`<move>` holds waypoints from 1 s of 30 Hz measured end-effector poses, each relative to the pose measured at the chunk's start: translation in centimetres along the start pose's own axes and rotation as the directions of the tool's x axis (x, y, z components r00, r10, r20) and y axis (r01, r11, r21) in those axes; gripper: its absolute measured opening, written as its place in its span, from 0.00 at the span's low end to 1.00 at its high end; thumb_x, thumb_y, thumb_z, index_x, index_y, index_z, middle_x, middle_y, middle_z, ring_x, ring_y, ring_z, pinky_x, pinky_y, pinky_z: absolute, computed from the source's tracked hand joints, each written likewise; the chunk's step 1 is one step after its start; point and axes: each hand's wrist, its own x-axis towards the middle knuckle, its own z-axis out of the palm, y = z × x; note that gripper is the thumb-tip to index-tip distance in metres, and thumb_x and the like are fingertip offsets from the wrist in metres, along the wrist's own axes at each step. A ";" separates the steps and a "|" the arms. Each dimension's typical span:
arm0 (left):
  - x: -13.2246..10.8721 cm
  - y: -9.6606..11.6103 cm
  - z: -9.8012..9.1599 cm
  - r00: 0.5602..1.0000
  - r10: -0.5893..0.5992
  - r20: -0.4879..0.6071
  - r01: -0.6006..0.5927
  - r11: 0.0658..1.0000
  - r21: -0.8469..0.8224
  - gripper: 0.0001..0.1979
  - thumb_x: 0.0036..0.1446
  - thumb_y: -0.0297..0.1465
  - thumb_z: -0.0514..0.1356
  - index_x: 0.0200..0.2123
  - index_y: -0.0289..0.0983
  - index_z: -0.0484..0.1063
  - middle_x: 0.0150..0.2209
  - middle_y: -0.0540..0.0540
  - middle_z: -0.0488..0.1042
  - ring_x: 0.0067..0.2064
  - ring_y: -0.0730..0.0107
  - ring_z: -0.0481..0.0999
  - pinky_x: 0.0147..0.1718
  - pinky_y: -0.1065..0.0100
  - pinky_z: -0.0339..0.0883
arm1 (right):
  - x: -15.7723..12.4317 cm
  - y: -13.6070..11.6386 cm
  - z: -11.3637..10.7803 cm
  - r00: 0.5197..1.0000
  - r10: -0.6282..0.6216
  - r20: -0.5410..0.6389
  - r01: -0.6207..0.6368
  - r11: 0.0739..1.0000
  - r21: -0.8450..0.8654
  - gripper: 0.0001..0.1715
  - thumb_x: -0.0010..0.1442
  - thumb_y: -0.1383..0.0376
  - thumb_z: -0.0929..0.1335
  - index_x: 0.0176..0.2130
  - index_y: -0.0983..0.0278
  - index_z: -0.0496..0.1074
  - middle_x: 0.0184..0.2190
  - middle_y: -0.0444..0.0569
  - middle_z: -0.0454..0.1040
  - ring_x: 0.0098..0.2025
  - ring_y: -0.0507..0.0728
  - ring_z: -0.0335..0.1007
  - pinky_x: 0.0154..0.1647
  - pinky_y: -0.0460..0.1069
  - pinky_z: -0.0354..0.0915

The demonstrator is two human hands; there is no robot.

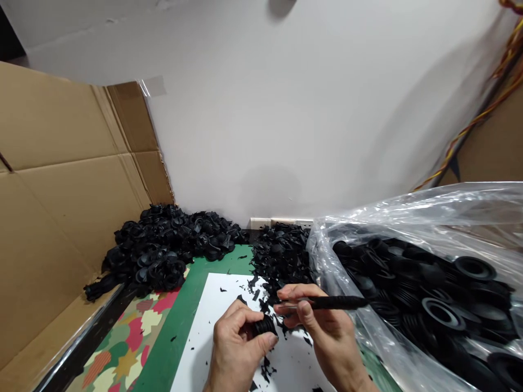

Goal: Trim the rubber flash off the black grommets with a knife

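Observation:
My left hand [235, 345] is closed around a small black ribbed rubber bellows [265, 325], pinched between thumb and fingers above a white sheet [200, 332]. Just to its right, my right hand [329, 335] grips a slim tool with a black wrapped handle [341, 302]. The handle points right, while the tool's thin metallic front end lies among my fingers towards the bellows. Whether the tip touches the rubber I cannot tell. Black rubber scraps [267, 370] are scattered over the sheet below both hands.
A heap of black ribbed rubber pieces [163, 245] lies at the back left, beside a cardboard panel [73, 152]. Dark trimmings [281, 253] are piled before a power strip [261, 223]. On the right, a clear plastic bag [335, 283] holds several black rubber parts [443, 313]. Green board [212, 258] lies underneath.

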 end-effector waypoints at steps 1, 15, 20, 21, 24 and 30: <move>0.0 0.0 0.0 1.000 0.004 -0.003 -0.004 1.000 0.008 0.05 0.38 0.25 0.66 0.24 0.36 0.77 0.25 0.52 0.65 0.26 0.72 0.66 0.23 0.72 0.60 | 0.0 0.1 -0.1 0.999 -0.046 0.023 0.047 0.998 -0.042 0.16 0.58 0.52 0.66 0.35 0.62 0.73 0.38 0.52 0.73 0.31 0.57 0.76 0.27 0.49 0.73; 0.0 0.3 -0.2 1.000 -0.022 -0.001 0.022 0.996 0.087 0.09 0.40 0.35 0.70 0.21 0.36 0.78 0.22 0.52 0.63 0.24 0.72 0.63 0.22 0.72 0.55 | -0.4 0.0 -0.1 0.909 -0.246 0.336 0.340 0.905 -0.257 0.07 0.60 0.60 0.67 0.34 0.60 0.72 0.29 0.46 0.72 0.30 0.55 0.71 0.29 0.47 0.67; -0.1 0.4 -0.1 1.000 -0.023 -0.021 0.026 0.993 0.115 0.15 0.37 0.43 0.70 0.20 0.36 0.78 0.21 0.52 0.62 0.23 0.73 0.61 0.21 0.72 0.53 | -0.4 0.0 -0.2 0.897 -0.251 0.363 0.363 0.888 -0.282 0.07 0.61 0.60 0.66 0.34 0.61 0.71 0.29 0.47 0.72 0.30 0.55 0.71 0.30 0.47 0.67; -0.1 0.4 -0.1 1.000 -0.021 -0.023 0.024 0.993 0.118 0.16 0.36 0.44 0.70 0.20 0.36 0.78 0.21 0.52 0.62 0.23 0.73 0.61 0.21 0.72 0.53 | -0.4 0.0 -0.2 0.896 -0.252 0.366 0.364 0.888 -0.281 0.07 0.61 0.60 0.66 0.34 0.61 0.71 0.29 0.47 0.72 0.30 0.55 0.71 0.30 0.47 0.67; 0.0 0.5 -0.1 1.000 -0.019 -0.021 0.021 0.993 0.114 0.18 0.35 0.47 0.70 0.19 0.36 0.78 0.21 0.52 0.62 0.23 0.73 0.61 0.21 0.72 0.54 | -0.5 0.1 -0.1 0.893 -0.251 0.373 0.367 0.887 -0.281 0.07 0.61 0.61 0.66 0.34 0.61 0.71 0.29 0.47 0.72 0.30 0.55 0.71 0.30 0.47 0.67; 0.0 0.8 0.0 0.999 -0.038 -0.014 0.040 0.992 0.120 0.21 0.34 0.50 0.69 0.19 0.36 0.78 0.21 0.52 0.62 0.23 0.72 0.61 0.21 0.72 0.53 | -0.2 -0.6 0.4 0.876 -0.314 0.366 0.429 0.853 -0.296 0.13 0.62 0.57 0.64 0.31 0.62 0.71 0.25 0.47 0.72 0.26 0.54 0.71 0.25 0.46 0.67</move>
